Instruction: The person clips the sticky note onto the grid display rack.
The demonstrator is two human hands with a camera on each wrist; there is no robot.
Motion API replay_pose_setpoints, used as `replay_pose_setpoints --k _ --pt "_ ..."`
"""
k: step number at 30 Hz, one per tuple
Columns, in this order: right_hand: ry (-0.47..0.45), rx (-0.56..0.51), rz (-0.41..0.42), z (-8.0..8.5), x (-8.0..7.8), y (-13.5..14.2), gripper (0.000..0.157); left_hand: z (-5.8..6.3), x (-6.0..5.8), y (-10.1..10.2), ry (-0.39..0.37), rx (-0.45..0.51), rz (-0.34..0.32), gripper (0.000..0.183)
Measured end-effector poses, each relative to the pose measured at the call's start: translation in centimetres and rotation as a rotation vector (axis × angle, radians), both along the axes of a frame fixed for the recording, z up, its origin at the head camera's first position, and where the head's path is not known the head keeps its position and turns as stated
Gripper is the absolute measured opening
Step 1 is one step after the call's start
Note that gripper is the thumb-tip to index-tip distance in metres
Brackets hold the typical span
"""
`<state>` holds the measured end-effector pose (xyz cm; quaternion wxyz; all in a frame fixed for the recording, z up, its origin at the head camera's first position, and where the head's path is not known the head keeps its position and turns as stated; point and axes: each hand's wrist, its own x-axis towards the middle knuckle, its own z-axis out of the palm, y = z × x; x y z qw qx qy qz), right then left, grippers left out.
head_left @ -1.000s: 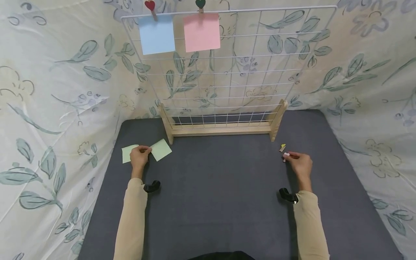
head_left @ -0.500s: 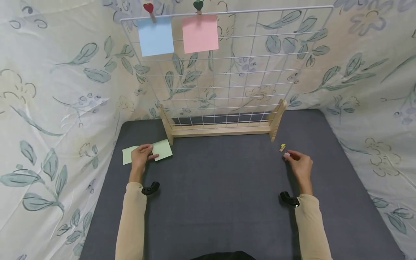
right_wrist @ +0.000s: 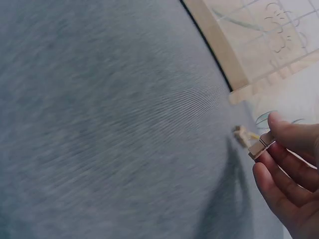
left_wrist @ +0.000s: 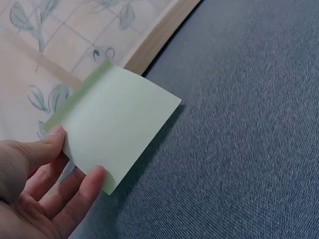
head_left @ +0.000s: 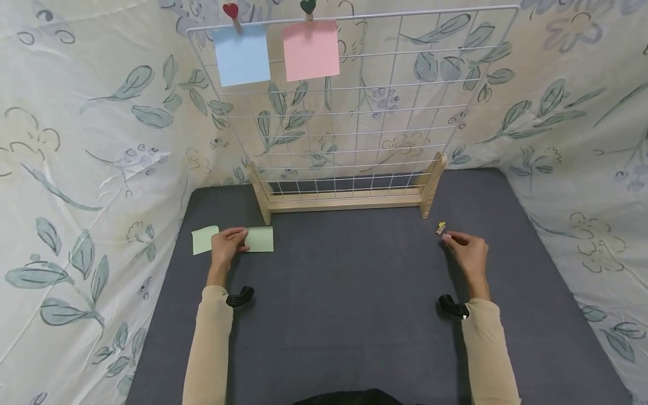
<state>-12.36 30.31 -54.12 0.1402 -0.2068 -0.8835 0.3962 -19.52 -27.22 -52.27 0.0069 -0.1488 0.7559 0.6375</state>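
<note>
My left hand [head_left: 226,248] pinches a pale green paper note [left_wrist: 117,122] by one edge, between thumb and fingers. In the left wrist view the note is tilted above the table, with its shadow below. Another green note [head_left: 203,240] lies on the table just left of that hand. On the right side, my right hand [head_left: 468,253] pinches a small wooden clothespin [right_wrist: 258,148] between thumb and fingers. Beyond its fingertips lies a second clothespin [head_left: 440,227] with a yellow piece on it. The top of the held clothespin is hidden by the thumb.
A white wire grid [head_left: 356,115] stands in a wooden base [head_left: 344,202] at the table's back. Clothespins with a red heart [head_left: 230,10] and a green heart [head_left: 307,7] hold a blue note [head_left: 242,56] and a pink note [head_left: 311,50] on its top bar. Floral cloth hangs behind.
The green note in my left hand has turned from slanted to nearly straight and moved slightly right. My right hand has lifted the clothespin slightly, staying in nearly the same place.
</note>
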Motion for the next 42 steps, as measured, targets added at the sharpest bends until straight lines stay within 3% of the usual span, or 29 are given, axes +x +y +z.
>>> replay_pose_setpoints --k 8,13,18,24,31,42 --pt "0.058 -0.032 0.041 1.4 -0.8 -0.3 0.029 1.0 -0.1 1.3 0.058 -0.053 -0.023 0.025" --pt "0.103 -0.096 0.018 1.9 -1.3 -0.7 0.029 1.4 -0.1 2.4 0.074 -0.089 -0.054 0.026" --pt "0.145 -0.182 -0.014 2.5 -1.6 -0.9 0.031 1.9 0.0 3.5 0.083 -0.047 -0.076 0.030" --pt "0.153 -0.244 0.015 3.1 -2.3 -1.0 0.034 2.5 -0.1 4.7 0.078 0.006 -0.102 0.029" --pt "0.149 -0.194 0.054 3.9 -3.0 -1.6 0.034 3.0 -0.2 6.2 0.102 -0.007 -0.137 0.027" --pt "0.185 -0.166 0.150 5.2 -3.9 -3.0 0.028 2.6 -0.4 8.4 0.101 0.023 -0.203 0.029"
